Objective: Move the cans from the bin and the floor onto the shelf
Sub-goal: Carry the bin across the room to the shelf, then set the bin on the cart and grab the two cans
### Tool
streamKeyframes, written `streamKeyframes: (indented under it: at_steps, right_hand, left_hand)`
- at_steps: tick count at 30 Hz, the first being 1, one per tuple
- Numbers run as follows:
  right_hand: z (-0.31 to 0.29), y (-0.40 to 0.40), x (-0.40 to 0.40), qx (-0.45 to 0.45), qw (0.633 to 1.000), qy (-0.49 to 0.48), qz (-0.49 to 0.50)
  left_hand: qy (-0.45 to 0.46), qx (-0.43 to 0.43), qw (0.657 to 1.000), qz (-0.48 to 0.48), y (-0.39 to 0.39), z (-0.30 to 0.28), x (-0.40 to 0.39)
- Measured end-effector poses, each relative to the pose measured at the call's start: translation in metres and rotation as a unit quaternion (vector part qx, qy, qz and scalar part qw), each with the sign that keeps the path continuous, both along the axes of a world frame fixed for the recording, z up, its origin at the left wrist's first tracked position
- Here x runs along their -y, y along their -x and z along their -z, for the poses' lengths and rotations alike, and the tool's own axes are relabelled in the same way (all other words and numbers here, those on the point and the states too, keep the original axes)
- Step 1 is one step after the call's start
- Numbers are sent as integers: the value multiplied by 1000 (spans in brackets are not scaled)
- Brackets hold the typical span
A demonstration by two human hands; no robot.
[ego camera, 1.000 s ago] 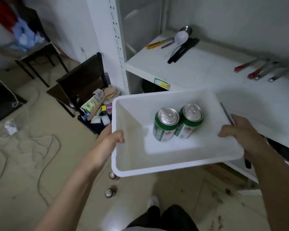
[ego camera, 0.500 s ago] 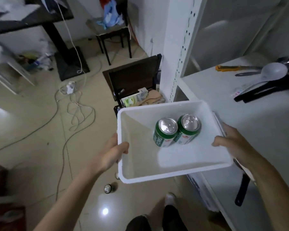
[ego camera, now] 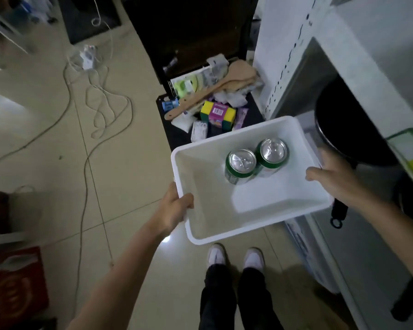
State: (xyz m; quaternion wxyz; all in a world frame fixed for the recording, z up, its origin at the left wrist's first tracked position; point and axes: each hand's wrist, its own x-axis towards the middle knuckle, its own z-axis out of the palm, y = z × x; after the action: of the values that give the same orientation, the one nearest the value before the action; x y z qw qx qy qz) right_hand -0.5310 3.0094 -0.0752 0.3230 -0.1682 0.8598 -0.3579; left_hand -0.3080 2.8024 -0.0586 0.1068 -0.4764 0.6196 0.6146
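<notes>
I hold a white plastic bin (ego camera: 202,223) in the air with both hands, above the floor and beside the white shelf unit (ego camera: 358,75). My left hand (ego camera: 174,210) grips its left rim. My right hand (ego camera: 336,181) grips its right rim. Two green cans with silver tops stand upright and touching inside the bin: the left can (ego camera: 240,166) and the right can (ego camera: 272,156). No cans show on the floor in this view.
A dark box (ego camera: 215,110) of clutter with a wooden spatula sits on the floor ahead. A black pan (ego camera: 343,129) rests on the lower shelf at right. Cables (ego camera: 100,110) trail across the tiled floor at left. My white shoes (ego camera: 234,258) are below the bin.
The view has tilted down and away from the upper shelf toward the floor. The bin with both cans has come lower and slightly right, held by both hands as before. The floor cans have left view.
</notes>
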Motion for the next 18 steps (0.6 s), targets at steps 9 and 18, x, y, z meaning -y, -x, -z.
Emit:
streamKeyframes:
  at_steps: [9,18]
  right_hand:
    - [115,12,14,15,999,-43,-15]
    - [144,14,15,22,997,-69,-24]
  left_hand:
    - [0,45,998,-41,11,105,13]
    - [-14,62,997,-53,13,147,9]
